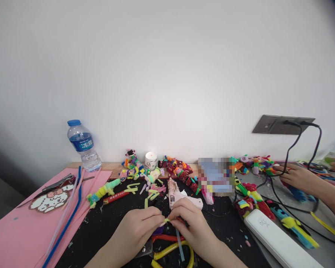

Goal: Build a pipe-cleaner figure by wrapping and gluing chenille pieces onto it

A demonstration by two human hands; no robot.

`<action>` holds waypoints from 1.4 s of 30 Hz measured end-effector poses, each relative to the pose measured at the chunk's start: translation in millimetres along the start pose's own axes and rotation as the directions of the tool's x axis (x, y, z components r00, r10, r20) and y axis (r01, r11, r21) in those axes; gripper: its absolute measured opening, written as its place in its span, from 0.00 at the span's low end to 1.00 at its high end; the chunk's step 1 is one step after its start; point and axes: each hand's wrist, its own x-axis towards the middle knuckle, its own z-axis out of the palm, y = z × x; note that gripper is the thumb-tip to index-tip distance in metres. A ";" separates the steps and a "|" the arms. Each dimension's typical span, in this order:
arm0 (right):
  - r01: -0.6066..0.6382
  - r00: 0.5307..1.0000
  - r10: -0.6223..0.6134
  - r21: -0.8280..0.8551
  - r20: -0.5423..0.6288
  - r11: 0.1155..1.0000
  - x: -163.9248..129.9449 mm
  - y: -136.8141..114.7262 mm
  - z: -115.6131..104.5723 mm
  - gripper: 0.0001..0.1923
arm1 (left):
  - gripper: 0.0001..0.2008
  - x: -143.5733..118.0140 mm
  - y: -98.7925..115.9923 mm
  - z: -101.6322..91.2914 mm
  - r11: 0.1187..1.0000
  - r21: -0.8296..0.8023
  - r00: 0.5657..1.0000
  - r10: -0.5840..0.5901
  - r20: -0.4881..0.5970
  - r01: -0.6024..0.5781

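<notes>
My left hand point(136, 230) and my right hand point(194, 225) meet at the front middle of the black mat point(100, 238). Fingertips of both pinch a small pale yellow-green piece of fuzzy pipe cleaner point(166, 220); much of it is hidden by the fingers. Just behind my right hand lies a pink glue gun point(181, 197). Below the hands are a translucent glue stick point(180, 245), a red pipe cleaner point(167, 237) and a thick yellow pipe cleaner point(170, 250). Short yellow-green pipe cleaner pieces point(155, 194) lie behind my left hand.
Pink sheets point(11, 238) at left carry scissors point(56, 185) and long pipe cleaners point(77, 201). A water bottle point(83, 145) and white cup point(151, 160) stand by the wall. At right are a white power bank point(276, 238), cables point(289, 149) and another person's hand point(298, 180).
</notes>
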 end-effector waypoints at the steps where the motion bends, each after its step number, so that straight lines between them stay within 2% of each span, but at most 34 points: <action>1: -0.001 1.000 0.001 -0.001 0.002 1.000 0.0 0.0 0.4 0.06 | 0.13 0.1 0.1 0.2 1.000 -0.001 1.000 -0.005 0.009 0.005; 14: -0.031 1.000 0.031 -0.025 0.000 0.999 3.0 4.6 -1.0 0.06 | 0.12 0.9 -2.2 -1.1 0.997 -0.057 0.998 -0.060 0.015 0.061; 22: -0.073 0.997 0.073 -0.008 0.006 0.997 4.0 4.2 -0.2 0.06 | 0.13 -0.5 -5.0 -0.9 0.996 -0.078 0.999 -0.048 0.007 0.049; 29: -0.090 0.996 0.090 0.026 0.009 0.996 2.0 4.9 -3.9 0.09 | 0.11 -2.6 -8.5 -0.6 0.989 -0.108 0.994 -0.106 -0.008 0.105; 34: -0.115 0.990 0.117 0.025 -0.074 0.993 2.2 9.3 -3.2 0.11 | 0.11 -2.3 -10.1 -3.0 0.983 -0.093 0.986 -0.164 -0.022 0.161; 36: -0.140 0.980 0.140 0.016 -0.140 0.990 3.2 12.2 -3.6 0.09 | 0.11 -2.7 -14.0 -3.9 0.972 -0.040 0.970 -0.232 -0.077 0.230; 39: -0.168 0.964 0.164 0.001 -0.209 0.986 3.6 15.2 -4.5 0.07 | 0.12 -4.2 -23.5 -5.9 0.921 0.069 0.909 -0.364 -0.203 0.384; 42: -0.171 0.961 0.163 -0.015 -0.225 0.985 3.0 16.4 -4.8 0.06 | 0.12 -5.2 -30.8 -10.1 0.865 0.125 0.862 -0.450 -0.234 0.486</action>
